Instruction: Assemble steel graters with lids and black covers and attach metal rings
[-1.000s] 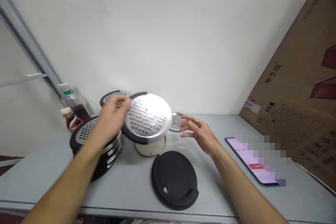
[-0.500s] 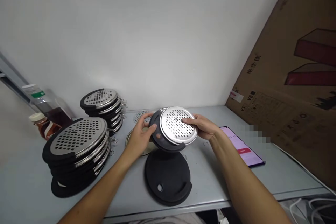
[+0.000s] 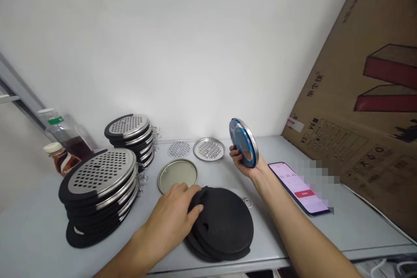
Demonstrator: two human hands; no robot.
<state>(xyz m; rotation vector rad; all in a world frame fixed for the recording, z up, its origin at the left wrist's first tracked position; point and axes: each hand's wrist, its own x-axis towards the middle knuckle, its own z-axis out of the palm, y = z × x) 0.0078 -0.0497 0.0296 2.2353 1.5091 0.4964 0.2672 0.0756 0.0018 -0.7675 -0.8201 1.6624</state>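
My right hand holds up a round metal grater tin, tilted nearly on edge, with blue film on the side facing left. Below and to the left, my left hand grips the left edge of a round black cover with a small hole in it. This cover lies on top of another black cover, which is mostly hidden. A metal ring shows beside their right edge. Behind my left hand lie a pale gold round tray, a perforated disc and a rimmed grater plate.
Two stacks of black-edged round graters, a near stack and a far stack, stand at the left. Two bottles are behind them. A lit phone lies at right, before a large cardboard box.
The grater tin has come away from its black cover and moved right and up in my right hand, turned on edge. My left hand has lowered that cover onto the other one.
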